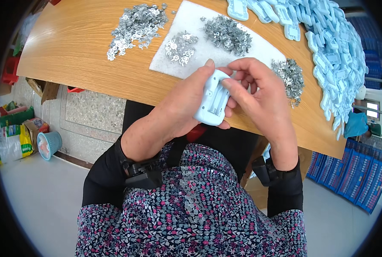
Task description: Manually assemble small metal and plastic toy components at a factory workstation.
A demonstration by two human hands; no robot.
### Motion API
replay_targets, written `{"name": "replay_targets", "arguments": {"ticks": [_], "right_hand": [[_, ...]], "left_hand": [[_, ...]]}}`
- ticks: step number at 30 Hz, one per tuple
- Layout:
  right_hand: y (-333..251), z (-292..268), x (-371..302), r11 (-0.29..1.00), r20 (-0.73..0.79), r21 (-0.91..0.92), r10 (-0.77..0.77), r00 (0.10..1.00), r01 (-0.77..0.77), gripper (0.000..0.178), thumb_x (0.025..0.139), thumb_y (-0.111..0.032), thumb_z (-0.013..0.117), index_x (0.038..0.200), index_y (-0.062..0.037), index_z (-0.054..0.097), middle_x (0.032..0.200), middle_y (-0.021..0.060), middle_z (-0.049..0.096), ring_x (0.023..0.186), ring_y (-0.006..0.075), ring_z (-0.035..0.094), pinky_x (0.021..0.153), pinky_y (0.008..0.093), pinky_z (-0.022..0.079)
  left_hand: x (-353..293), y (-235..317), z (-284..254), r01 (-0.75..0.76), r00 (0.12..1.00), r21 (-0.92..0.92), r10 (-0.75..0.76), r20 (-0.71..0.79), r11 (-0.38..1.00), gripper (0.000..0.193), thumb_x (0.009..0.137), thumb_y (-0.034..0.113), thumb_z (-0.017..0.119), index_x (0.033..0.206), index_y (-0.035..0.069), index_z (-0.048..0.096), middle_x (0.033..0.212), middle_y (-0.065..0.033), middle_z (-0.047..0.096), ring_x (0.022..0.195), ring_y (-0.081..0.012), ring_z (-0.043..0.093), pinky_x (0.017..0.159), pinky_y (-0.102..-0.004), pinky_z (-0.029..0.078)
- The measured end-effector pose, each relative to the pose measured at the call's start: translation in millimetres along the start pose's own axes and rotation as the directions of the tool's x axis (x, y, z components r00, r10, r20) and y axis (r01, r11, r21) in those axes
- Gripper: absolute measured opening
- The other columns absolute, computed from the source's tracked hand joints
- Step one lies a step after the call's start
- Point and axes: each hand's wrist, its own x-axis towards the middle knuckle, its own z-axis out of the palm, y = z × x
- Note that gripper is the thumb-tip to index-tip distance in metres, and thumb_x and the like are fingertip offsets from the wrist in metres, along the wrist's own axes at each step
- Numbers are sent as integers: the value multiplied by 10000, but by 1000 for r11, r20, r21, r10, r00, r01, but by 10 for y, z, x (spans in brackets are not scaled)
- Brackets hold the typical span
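Note:
A light blue plastic battery casing (207, 103) lies tilted in my left hand (186, 96), its open battery compartment facing up. The left thumb runs along the casing's far left edge, and fingertips of that hand show past its right side. A small metal spring contact sits at the compartment's near end. Over the far end is my right hand (259, 90), its thumb pressed into the compartment and its index finger bent at the casing's rim. Whatever those fingers pinch, if anything, is hidden.
On the wooden table (71, 51), a white foam sheet (165, 64) bears two piles of small metal contacts (227, 35). More metal pieces lie left (137, 28) and right (290, 79). Many light blue casings (336, 60) are heaped at the far right. Blue racks (349, 175) stand beyond.

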Motion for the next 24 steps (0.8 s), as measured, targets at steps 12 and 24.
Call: {"name": "replay_targets", "arguments": {"ticks": [12, 24], "right_hand": [[-49, -7, -26, 974, 131, 158, 144, 981, -164, 226, 930, -132, 570, 1085, 1, 668, 893, 117, 705, 699, 175, 707, 728, 304, 542], [165, -23, -15, 890, 234, 381, 169, 957, -250, 246, 935, -191, 624, 1094, -6, 659, 864, 82, 714, 716, 143, 681, 739, 288, 535]], "left_hand": [[-8, 4, 24, -9, 1000, 20, 9, -13, 1000, 539, 1065, 474, 269, 1248, 49, 544, 865, -100, 659, 741, -196, 673, 595, -395, 612], [-102, 65, 159, 34, 997, 112, -26, -68, 993, 563, 1074, 441, 271, 1388, 19, 471, 867, -84, 651, 731, -185, 670, 620, -356, 601]]}}
